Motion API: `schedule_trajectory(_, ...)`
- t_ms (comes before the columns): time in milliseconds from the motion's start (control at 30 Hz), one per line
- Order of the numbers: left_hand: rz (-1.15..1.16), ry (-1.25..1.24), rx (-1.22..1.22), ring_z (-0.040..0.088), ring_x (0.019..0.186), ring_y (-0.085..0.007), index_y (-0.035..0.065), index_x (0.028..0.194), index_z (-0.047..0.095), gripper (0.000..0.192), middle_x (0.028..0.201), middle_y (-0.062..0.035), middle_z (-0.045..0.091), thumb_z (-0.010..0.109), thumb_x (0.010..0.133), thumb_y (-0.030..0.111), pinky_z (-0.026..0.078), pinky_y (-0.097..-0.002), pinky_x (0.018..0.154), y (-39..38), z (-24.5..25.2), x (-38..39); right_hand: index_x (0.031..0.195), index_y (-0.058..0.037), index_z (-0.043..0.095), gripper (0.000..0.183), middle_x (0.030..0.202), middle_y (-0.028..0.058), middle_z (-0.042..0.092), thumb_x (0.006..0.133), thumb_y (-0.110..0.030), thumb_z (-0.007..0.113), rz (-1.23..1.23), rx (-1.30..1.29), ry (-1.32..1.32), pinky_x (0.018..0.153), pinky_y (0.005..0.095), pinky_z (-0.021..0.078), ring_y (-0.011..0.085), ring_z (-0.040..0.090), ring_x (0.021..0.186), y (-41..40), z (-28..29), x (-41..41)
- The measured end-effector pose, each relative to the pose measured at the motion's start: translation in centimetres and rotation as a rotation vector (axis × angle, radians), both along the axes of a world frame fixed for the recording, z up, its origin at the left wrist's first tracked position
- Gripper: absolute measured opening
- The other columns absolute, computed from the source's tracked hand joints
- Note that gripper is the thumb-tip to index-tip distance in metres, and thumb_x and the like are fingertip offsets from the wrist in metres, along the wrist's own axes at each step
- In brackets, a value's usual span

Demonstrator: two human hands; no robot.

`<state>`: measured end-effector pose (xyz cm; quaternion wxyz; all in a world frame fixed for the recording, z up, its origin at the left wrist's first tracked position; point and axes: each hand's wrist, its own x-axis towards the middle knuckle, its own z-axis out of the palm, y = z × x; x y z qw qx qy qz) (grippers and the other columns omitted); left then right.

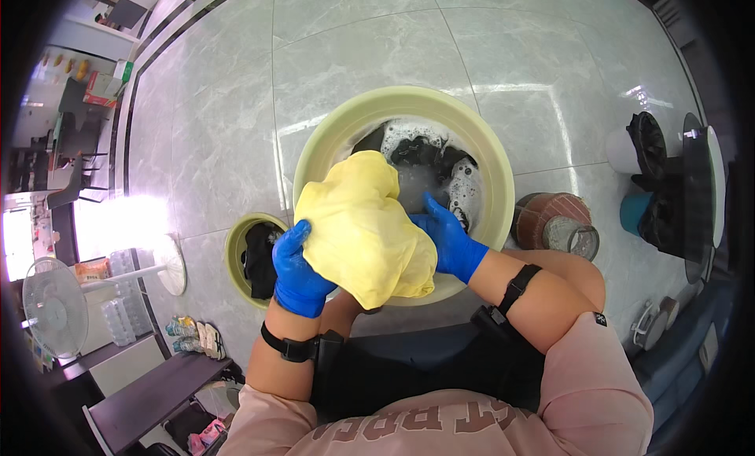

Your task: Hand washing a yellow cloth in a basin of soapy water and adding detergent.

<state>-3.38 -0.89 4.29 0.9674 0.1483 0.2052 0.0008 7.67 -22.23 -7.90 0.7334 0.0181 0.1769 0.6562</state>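
A bunched yellow cloth point(365, 226) is held up between my two blue-gloved hands, over the near left part of a large pale green basin point(404, 96). My left hand point(299, 273) grips its left side, thumb on top. On its right side, my right hand point(447, 235) has the thumb pointing up, with the fingers largely hidden by the cloth. Inside the basin, dark wet fabric point(424, 152) lies in grey water under white suds point(413, 131). The cloth covers much of the basin's left and near side.
Left of the basin stands a smaller green tub point(234, 244) with black fabric point(259, 261). A woven stool point(551, 217) sits to the right, bins point(631, 211) beyond it. A white standing fan point(56, 308), a dark bench point(156, 394) and shoes point(197, 338) are at the left.
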Motion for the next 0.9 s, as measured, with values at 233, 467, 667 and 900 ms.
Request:
schedule_trajectory(233, 0.041, 0.065, 0.145, 0.044, 0.137, -0.04, -0.0018, 0.149, 0.036, 0.061, 0.148, -0.0229, 0.045, 0.053, 0.096, 0.025, 0.036, -0.0531, 0.114, 1.8, 0.7, -0.2, 0.136, -0.0009, 0.051, 0.044, 0.129, 0.0182, 0.061, 0.094, -0.012, 0.062, -0.179, -0.538, -0.429, 0.099, 0.0475, 0.0527, 0.0339, 0.062, 0.117, 0.7, 3.3, 2.6)
schedule_trajectory(467, 0.034, 0.201, 0.225, 0.052, 0.131, -0.0328, -0.0041, 0.144, 0.042, 0.052, 0.141, -0.0197, 0.053, 0.05, 0.102, 0.026, 0.044, -0.0465, 0.109, 3.0, -1.2, 1.0, 0.134, 0.0022, 0.05, 0.048, 0.123, 0.0147, 0.062, 0.087, 0.006, 0.062, -0.395, -0.751, -0.747, 0.097, 0.0386, 0.0532, 0.0258, 0.063, 0.111, 0.2, 5.0, 4.6)
schedule_trajectory(667, -0.102, 0.343, 0.326, 0.063, 0.117, -0.0262, -0.0038, 0.135, 0.052, 0.043, 0.128, -0.0151, 0.063, 0.056, 0.101, 0.022, 0.052, -0.0382, 0.098, 0.9, -2.7, 1.9, 0.138, 0.0018, 0.049, 0.05, 0.129, 0.0187, 0.06, 0.09, -0.003, 0.061, -0.385, -0.84, -1.698, 0.103, 0.0363, 0.0454, 0.0296, 0.059, 0.119, 0.9, 4.9, 2.5)
schedule_trajectory(900, -0.245, 0.439, 0.442, 0.067, 0.105, -0.0214, 0.0006, 0.133, 0.055, 0.043, 0.119, -0.0118, 0.067, 0.051, 0.105, 0.032, 0.054, -0.0326, 0.091, -3.0, -5.0, 1.6, 0.136, -0.0014, 0.052, 0.055, 0.103, 0.0207, 0.064, 0.082, -0.005, 0.061, 0.054, -0.796, -2.335, 0.08, 0.0454, 0.0522, 0.0385, 0.062, 0.095, 2.0, 8.2, -2.7)
